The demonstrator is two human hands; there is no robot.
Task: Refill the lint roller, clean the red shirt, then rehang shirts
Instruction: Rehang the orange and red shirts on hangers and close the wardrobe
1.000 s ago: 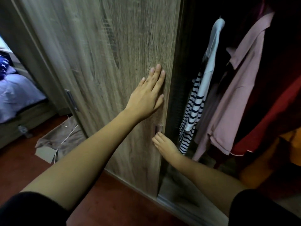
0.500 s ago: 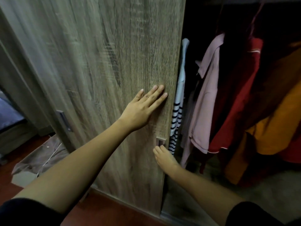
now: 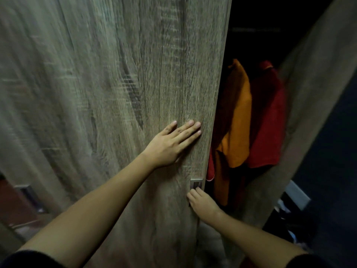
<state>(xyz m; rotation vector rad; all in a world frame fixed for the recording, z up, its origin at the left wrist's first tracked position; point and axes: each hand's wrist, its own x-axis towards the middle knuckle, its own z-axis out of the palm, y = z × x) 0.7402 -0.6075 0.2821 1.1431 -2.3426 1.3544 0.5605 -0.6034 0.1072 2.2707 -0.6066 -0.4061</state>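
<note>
Wardrobe door (image 3: 116, 93) part-closed over hung shirts.
Right hand (image 3: 202, 206) reaches the door's metal handle (image 3: 196, 184), fingertips (image 3: 198, 189) touching it; whether they hook in cannot be told. Higher on the door the left hand (image 3: 170, 146) lies flat, fingers straight. Past the door's edge hang an orange shirt (image 3: 234, 132) and the red shirt (image 3: 268, 122); a shove shut could pinch cloth or fingertips.

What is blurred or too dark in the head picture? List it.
Head view: the door is smeared by motion blur, worst at left; the left hand and right hand look fairly sharp; the interior above the orange shirt and red shirt is nearly black.
</note>
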